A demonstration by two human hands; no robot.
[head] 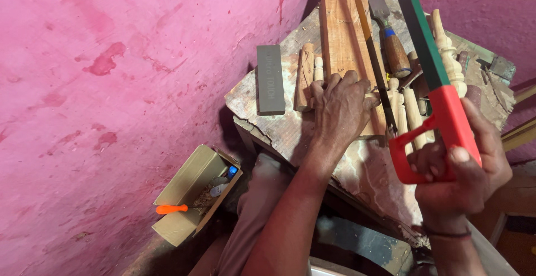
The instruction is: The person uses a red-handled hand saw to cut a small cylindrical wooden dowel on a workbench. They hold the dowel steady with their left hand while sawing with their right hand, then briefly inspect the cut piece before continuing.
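- Head view: the left hand [341, 108] lies palm-down on a long reddish wooden plank [341, 36], fingers spread flat over its near end, pressing on it rather than closing round it; its grip is released.
- The plank rests lengthwise on a rough, chipped stone-topped worktop [279, 131], running away from the person.
- The right hand [466, 173] is clenched round the red handle of a hacksaw [441, 114], thumb laid on top of the grip.
- The saw's green frame rises up and away past the top edge; its thin blade runs along the plank's right edge, just beside the left hand's fingers.
- A dark grey sharpening stone [270, 79] lies flat on the worktop, left of the plank and apart from it.
- Several pale turned wooden spindles [410, 117] lie between the plank and the saw handle; another one [448, 53] lies further right.
- A chisel with a brown wooden handle [393, 50] lies beyond the saw blade.
- On the floor left of the worktop, against the pink wall [111, 86], sits an open cardboard box [187, 184] with an orange-handled tool [172, 209] lying across it.
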